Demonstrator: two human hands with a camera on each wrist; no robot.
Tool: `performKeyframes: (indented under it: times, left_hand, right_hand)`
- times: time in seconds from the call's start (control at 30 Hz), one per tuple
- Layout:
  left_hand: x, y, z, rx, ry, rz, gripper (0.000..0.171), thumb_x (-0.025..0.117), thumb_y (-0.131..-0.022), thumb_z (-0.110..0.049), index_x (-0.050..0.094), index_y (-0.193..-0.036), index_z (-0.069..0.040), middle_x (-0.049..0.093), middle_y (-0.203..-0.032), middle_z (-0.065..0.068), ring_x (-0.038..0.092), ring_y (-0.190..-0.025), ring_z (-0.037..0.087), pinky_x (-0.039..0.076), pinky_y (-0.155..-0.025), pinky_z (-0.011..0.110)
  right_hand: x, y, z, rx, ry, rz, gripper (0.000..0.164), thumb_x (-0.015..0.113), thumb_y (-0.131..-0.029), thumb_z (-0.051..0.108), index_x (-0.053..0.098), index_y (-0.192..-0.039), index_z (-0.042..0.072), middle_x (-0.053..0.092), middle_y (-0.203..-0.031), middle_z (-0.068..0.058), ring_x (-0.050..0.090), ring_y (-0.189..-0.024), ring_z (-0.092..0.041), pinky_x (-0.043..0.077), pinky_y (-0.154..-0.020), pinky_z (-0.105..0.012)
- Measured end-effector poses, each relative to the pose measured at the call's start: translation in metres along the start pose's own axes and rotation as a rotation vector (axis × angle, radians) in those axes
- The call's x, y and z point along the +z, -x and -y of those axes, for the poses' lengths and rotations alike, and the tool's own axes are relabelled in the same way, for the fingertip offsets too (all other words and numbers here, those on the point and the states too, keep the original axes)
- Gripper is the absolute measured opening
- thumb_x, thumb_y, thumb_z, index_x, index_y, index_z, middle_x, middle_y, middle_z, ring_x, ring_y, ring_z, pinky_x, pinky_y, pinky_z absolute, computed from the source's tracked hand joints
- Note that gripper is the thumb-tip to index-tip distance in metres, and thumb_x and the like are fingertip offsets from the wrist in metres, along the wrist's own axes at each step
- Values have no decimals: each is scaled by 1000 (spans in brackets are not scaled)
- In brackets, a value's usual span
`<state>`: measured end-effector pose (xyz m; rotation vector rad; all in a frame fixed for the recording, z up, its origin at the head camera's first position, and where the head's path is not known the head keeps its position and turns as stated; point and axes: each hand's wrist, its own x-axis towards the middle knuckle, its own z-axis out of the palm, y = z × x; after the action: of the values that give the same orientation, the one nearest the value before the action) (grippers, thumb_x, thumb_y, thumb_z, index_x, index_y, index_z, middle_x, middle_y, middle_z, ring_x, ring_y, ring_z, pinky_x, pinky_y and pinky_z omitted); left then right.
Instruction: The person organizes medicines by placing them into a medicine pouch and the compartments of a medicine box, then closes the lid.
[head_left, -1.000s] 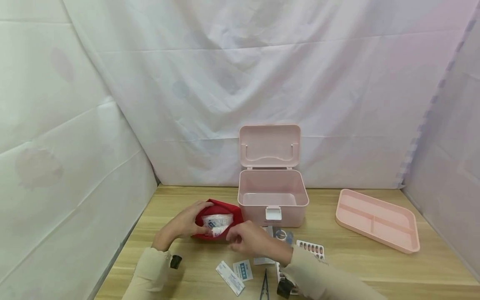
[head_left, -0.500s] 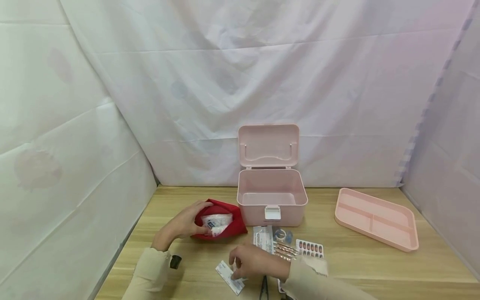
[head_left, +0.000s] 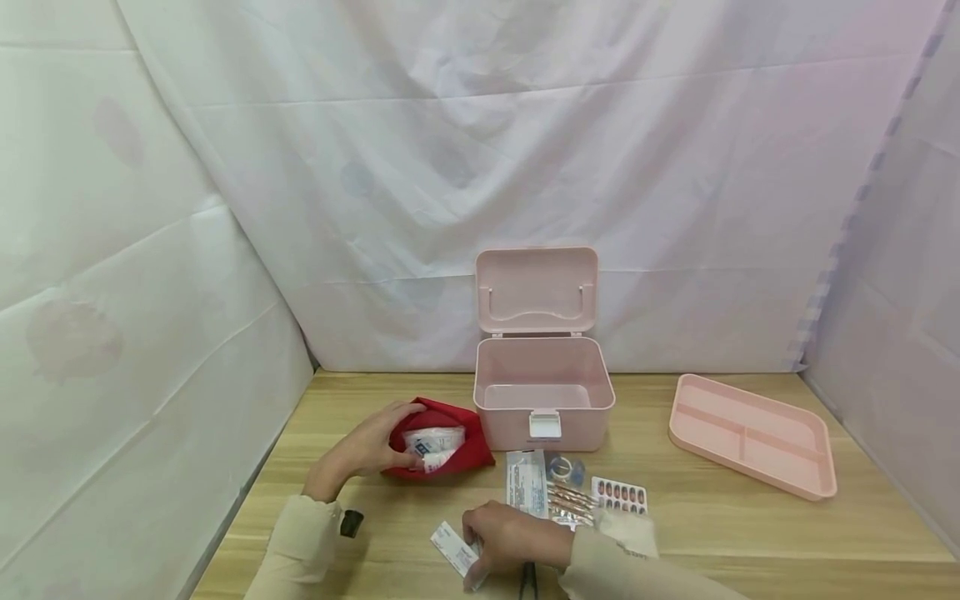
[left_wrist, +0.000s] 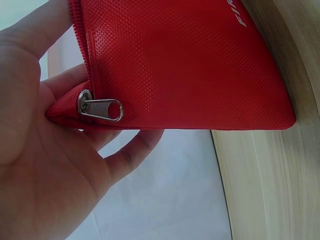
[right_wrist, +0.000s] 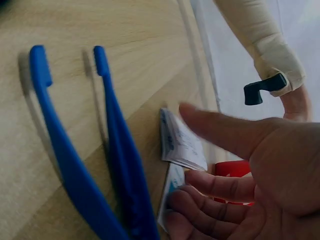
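My left hand (head_left: 378, 442) holds the left end of a red zip pouch (head_left: 474, 446), thumb inside its mouth and fingers behind. A clear bag of white packets (head_left: 437, 439) shows inside the pouch. In the left wrist view the metal zipper pull (left_wrist: 102, 108) hangs beside the palm. My right hand (head_left: 510, 537) is low over the table, its fingertips touching a small white-and-teal packet (right_wrist: 175, 177), mostly covered in the head view. A long white packet (head_left: 452, 546) lies just left, between thumb and fingers. Blue tweezers (right_wrist: 122, 155) lie beside this hand.
An open pink box (head_left: 551, 429) stands behind, lid raised. A pink divided tray (head_left: 750, 437) lies at right. Near the right forearm are a printed sachet (head_left: 527, 482), a tape roll (head_left: 562, 469), copper-coloured wrapped sticks (head_left: 572, 502) and a capsule blister pack (head_left: 620, 495).
My right hand has moved from the pouch's right edge down toward the front, onto the small packet. The left hand keeps its hold on the pouch.
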<state>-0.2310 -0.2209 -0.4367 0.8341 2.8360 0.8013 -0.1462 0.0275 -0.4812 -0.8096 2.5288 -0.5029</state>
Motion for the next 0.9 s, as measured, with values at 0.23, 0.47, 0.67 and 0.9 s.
performKeyframes:
  times: [0.23,0.47,0.67,0.9]
  left_hand:
    - [1,0,0,0,8,-3,78,85,-75,-24,49,-141,-5,54,-135,11,53,-121,29,44,-103,53]
    - [1,0,-1,15,-2,-11,78,86,-75,-25,50,-141,-5,56,-132,10,55,-119,27,45,-103,51]
    - [1,1,0,13,-6,-8,79,86,-74,-27,50,-141,-5,55,-133,10,54,-120,28,45,-102,52]
    - [1,0,0,11,-1,-9,79,86,-74,-26,50,-141,-5,56,-132,9,55,-118,27,45,-102,52]
  right_hand:
    - [6,-3,-2,9,14,-25,38,90,-70,32,55,-78,20,49,-72,10,44,-66,-6,41,-64,-20]
    - [7,-4,-3,22,14,-17,40,89,-70,34,52,-68,19,47,-68,9,43,-65,-6,38,-60,-20]
    - [6,-5,-4,22,0,-7,39,89,-71,34,53,-68,20,48,-67,9,43,-63,-6,39,-60,-20]
    - [7,-6,-8,5,-34,2,38,89,-72,32,53,-68,19,48,-68,9,42,-64,-5,39,-60,-20]
